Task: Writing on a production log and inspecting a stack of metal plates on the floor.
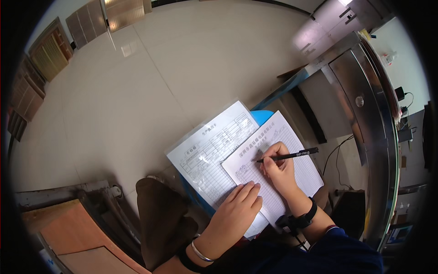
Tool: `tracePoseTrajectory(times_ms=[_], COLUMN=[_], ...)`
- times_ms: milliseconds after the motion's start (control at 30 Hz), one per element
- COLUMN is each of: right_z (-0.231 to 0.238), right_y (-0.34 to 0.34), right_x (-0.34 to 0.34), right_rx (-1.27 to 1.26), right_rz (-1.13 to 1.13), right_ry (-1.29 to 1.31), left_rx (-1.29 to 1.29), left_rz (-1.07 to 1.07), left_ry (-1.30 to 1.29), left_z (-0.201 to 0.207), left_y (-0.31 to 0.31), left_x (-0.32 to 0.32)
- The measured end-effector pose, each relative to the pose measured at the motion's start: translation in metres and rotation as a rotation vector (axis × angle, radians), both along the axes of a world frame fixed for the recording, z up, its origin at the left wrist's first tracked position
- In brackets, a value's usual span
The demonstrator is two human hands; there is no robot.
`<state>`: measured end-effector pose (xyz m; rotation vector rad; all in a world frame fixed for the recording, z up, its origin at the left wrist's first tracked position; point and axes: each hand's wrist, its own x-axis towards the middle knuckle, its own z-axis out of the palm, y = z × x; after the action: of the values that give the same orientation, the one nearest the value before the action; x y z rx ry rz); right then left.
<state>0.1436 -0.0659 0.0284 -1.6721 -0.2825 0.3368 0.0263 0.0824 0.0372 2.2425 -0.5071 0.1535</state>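
My right hand (280, 170) grips a black pen (296, 155), its tip near the upper left part of a printed form pad (292, 137) with ruled rows. My left hand (239, 206) lies flat, fingers stretched along the pad's lower left edge. Beneath and to the left is a printed table sheet (214, 137) in a shiny clear sleeve, partly covered by the pad. A blue board or folder (262, 116) shows behind both papers, and they rest over my lap.
To the right stands a metal desk (360, 82) with a round lock on its drawer. Cables (337, 157) hang beneath it. Orange-brown cardboard (82, 228) lies at lower left. Flat panels (50, 50) lean along the far left wall, and pale cabinets (324, 29) stand at the back right.
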Motion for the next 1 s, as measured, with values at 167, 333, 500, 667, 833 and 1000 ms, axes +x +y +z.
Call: tracePoseTrajectory(times_ms=[167,333,500,667,833,1000], right_z=[0.005,-0.002,-0.011,-0.017,-0.012,-0.007], right_y=[-0.007,-0.004,-0.005,-0.006,-0.008,-0.007], right_x=[0.010,0.004,0.007,0.005,0.006,0.005], right_rx=[-0.047,-0.089,-0.148,-0.130,-0.201,-0.262], right_rz=[0.110,0.110,0.105,0.061,0.142,0.157], right_ry=[0.066,-0.057,-0.137,-0.240,-0.173,-0.201], left_rx=[-0.004,-0.002,-0.007,0.004,0.019,0.024], left_rz=[-0.001,-0.013,-0.007,-0.007,0.000,0.002], left_ry=[-0.002,-0.004,0.007,0.003,0.000,-0.002], left_z=[0.000,0.001,0.000,0.001,0.000,0.000], left_y=[-0.001,-0.002,-0.001,-0.002,-0.001,-0.002], left_x=[-0.001,0.000,-0.001,0.000,0.001,0.001])
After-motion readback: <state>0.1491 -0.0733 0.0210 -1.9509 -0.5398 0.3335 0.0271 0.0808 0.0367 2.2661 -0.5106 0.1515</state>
